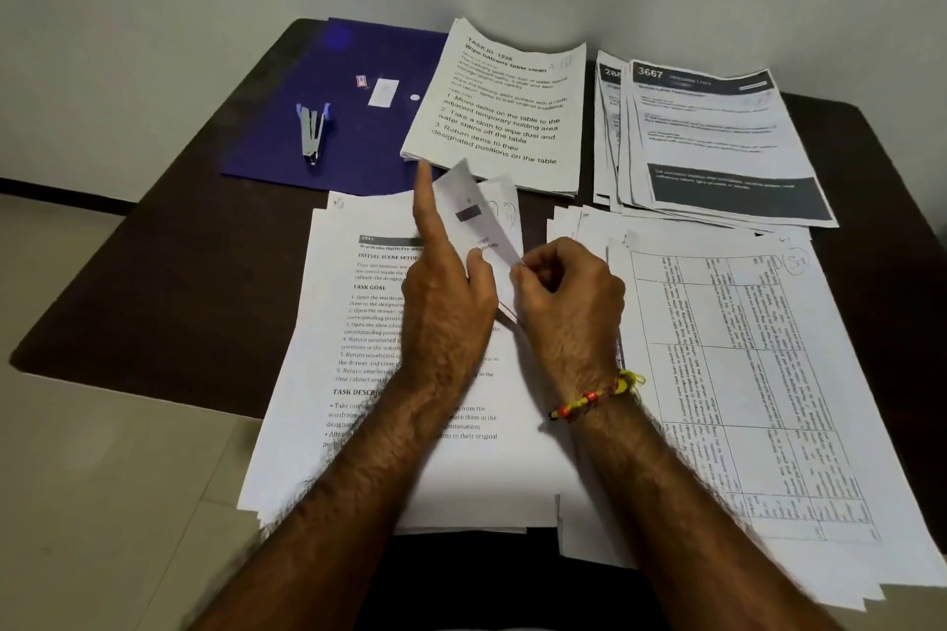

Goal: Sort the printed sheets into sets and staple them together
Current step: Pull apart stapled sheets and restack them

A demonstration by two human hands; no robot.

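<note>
A few printed sheets (479, 226) are held upright and tilted above the near-left pile (358, 374), whose top page is headed with a task goal and numbered steps. A pile of table-printed sheets (743, 374) is spread at the near right, hanging over the table edge. Farther back, a stack with large-type numbered instructions (505, 113) is laid beside a fanned stack with dark header bands (717, 138). A stapler (312, 131) is rested open on a blue folder.
</note>
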